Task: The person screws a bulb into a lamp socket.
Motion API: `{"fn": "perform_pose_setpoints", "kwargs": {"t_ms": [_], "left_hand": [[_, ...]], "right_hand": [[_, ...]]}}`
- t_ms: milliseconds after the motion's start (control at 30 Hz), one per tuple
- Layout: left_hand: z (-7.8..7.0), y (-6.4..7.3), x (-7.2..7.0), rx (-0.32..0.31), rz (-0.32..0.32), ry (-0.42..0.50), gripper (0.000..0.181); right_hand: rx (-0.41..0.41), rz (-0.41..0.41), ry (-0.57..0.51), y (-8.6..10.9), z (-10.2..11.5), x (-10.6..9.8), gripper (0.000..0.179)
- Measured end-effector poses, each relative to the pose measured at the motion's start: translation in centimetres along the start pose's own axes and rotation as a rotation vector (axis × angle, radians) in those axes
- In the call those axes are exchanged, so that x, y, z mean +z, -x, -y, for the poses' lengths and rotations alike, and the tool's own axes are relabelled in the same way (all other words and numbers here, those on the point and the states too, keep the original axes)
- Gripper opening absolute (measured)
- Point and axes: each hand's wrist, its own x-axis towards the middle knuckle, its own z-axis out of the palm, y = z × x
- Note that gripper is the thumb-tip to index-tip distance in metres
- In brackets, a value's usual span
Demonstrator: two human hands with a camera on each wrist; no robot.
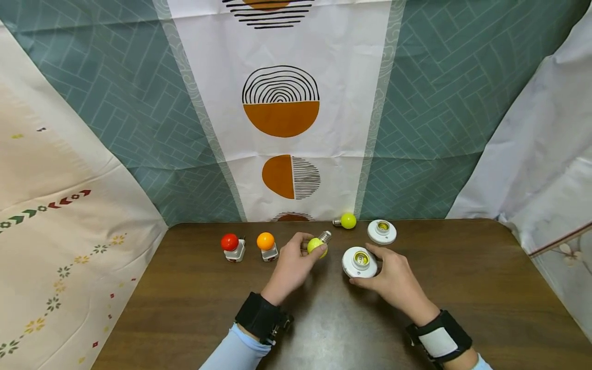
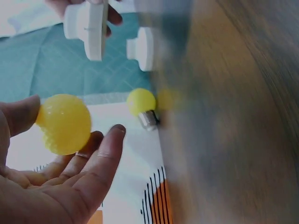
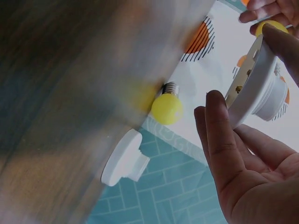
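1. The head view looks forward and down from above, across the tabletop (image 1: 171,318).
2. Each wrist view sits close in, tipped sideways, facing the cloth backdrop (image 1: 425,108); both catch the raised white lamp holder (image 3: 256,88).

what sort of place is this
Perhaps an indoor tabletop work setup: a brown table, patterned cloth hanging behind it, plus a white lamp holder in the right hand and a yellow bulb in the left hand.

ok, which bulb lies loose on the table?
Yellow bulb at the back. Left hand holds the other yellow bulb; red bulb and orange bulb sit in bases.
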Motion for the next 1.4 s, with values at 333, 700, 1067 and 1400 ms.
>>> {"fn": "perform_pose_setpoints", "kwargs": {"t_ms": [333, 700, 1067, 1400], "left_hand": [[-0.8, 0.6, 0.1, 0.07, -0.015, 0.13, 0.038], [-2.0, 1.4, 0.2, 0.06, -0.028, 0.242, 0.044], [-3.1, 2.0, 0.4, 0.183, 0.013, 0.228, 0.044], [-3.5, 2.4, 0.4, 0.284, 0.009, 0.003, 0.047]], "right_hand": [[0.007, 0.025, -0.029, 0.0, 0.8, 0.4, 0.086], [-0.016, 0.032, -0.04, 0.1, 1.4, 1.0, 0.081], [-0.04, 0.027, -0.047, -0.2, 1.7, 1.1, 0.081], [-0.058, 0.023, -0.043, -0.3, 2.1, 1.1, 0.079]]}}
